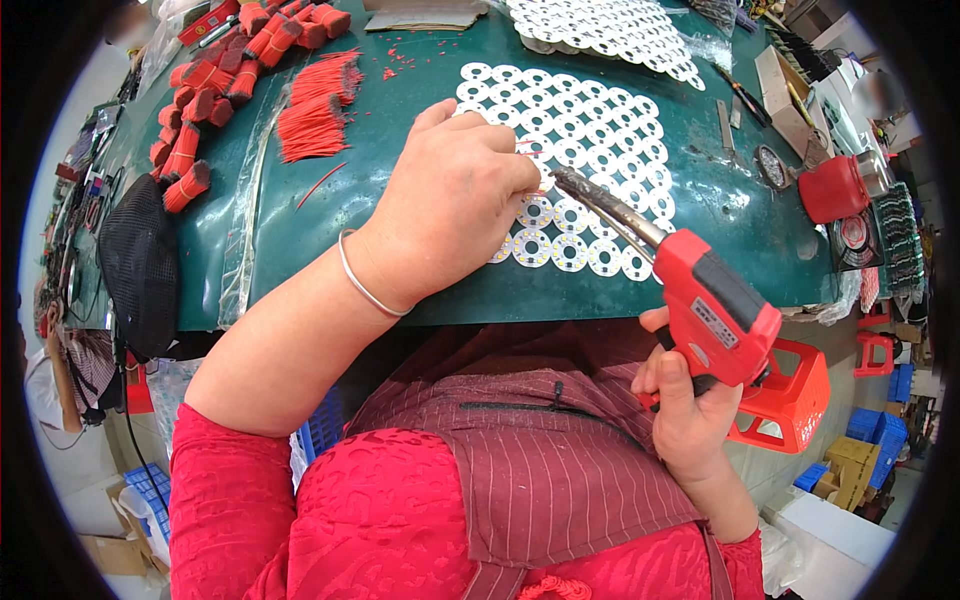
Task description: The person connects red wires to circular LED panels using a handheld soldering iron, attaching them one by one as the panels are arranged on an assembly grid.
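My right hand [690, 405] is wrapped round the handle of a red and black soldering gun [722, 305], whose dark tip points left over a sheet of white ring-shaped LED boards [570, 252]. Close to that tip, my left hand [450, 190] is closed in a pinch on a thin red wire [527, 152]. Its fingertips are partly hidden behind the hand, and I cannot make out whether the tip touches the wire or a board. A pile of cut red wires [318, 110] lies to the left, with one single red wire [322, 184] apart from it.
Bundles of red wire [205, 80] are heaped at the far left of the green table [400, 290]. A second sheet of LED boards [605, 28] lies at the back. On the right are a red container [832, 190], a small round dish [770, 166] and a red stool [795, 400].
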A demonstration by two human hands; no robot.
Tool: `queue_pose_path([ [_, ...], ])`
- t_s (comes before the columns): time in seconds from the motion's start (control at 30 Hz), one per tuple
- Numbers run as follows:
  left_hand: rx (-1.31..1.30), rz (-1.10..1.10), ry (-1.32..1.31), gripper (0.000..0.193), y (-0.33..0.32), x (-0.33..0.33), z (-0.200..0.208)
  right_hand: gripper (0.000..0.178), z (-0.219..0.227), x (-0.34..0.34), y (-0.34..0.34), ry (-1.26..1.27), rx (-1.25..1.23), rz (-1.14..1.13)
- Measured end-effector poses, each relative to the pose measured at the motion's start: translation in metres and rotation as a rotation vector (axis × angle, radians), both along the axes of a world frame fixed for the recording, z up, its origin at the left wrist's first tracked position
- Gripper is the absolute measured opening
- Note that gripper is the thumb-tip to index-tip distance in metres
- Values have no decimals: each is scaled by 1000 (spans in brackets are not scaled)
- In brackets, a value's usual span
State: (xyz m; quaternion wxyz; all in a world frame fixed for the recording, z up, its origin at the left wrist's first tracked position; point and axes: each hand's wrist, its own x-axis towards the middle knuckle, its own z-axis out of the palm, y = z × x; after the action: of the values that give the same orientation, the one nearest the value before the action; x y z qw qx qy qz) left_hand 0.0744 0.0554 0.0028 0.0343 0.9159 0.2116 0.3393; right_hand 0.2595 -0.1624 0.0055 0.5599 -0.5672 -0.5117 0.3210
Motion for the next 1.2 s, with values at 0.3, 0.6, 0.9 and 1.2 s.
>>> queue_pose_path([
  [0.3, -2, 4, 3, 5, 0, 0, 0, 32, -2, 2, -3, 24, -8, 24],
  [0.6, -11, 15, -23, 8, -2, -4, 5, 37, -2, 3, -8, 31, -33, 28],
  [0.9, -43, -42, 21, 10, -1, -7, 10, 41, 4, 4, -15, -14, -58, 56],
  [1.2, 16, -13, 27, 4, -3, -5, 8, 41, 4, 3, -16, 3, -53, 46],
])
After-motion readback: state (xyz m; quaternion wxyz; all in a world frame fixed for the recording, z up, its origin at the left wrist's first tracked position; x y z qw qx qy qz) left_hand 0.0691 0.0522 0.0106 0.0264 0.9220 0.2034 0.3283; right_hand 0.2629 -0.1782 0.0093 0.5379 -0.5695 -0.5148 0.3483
